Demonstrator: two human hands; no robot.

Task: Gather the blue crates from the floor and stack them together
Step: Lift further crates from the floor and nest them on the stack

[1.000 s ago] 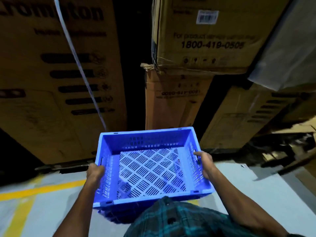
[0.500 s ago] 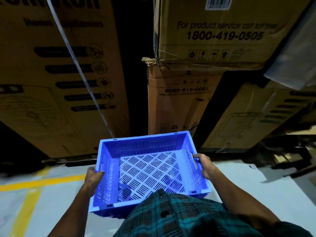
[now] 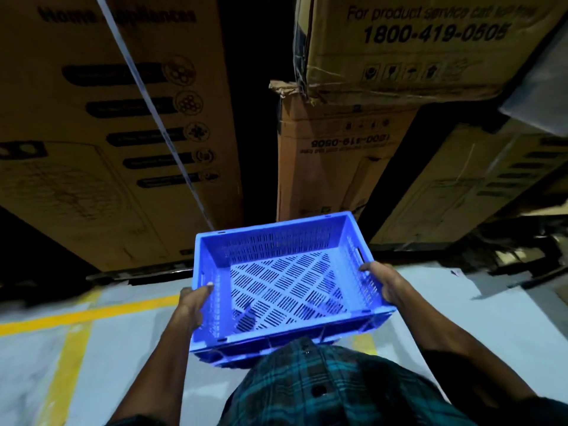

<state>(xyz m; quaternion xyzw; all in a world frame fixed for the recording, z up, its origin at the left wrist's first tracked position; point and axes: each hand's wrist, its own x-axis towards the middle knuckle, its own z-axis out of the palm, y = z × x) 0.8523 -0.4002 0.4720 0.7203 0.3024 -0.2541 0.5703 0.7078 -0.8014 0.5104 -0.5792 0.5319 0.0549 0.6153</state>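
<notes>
I carry an empty blue crate with slotted walls and a slotted floor, held level in front of my waist above the grey floor. My left hand grips its left wall, fingers over the rim. My right hand grips the right wall just below the handle slot. The crate's near edge is partly hidden by my checked shirt. Darker blue shows under the crate's near rim; I cannot tell whether it is a second crate.
Tall cardboard appliance boxes stand close ahead: one large box on the left and stacked boxes in the middle and right. A dark gap separates them. Yellow floor lines run on the left. Dark clutter lies at right.
The crate has shifted to the right and tilted a little, still in both hands. The boxes ahead look larger and nearer.
</notes>
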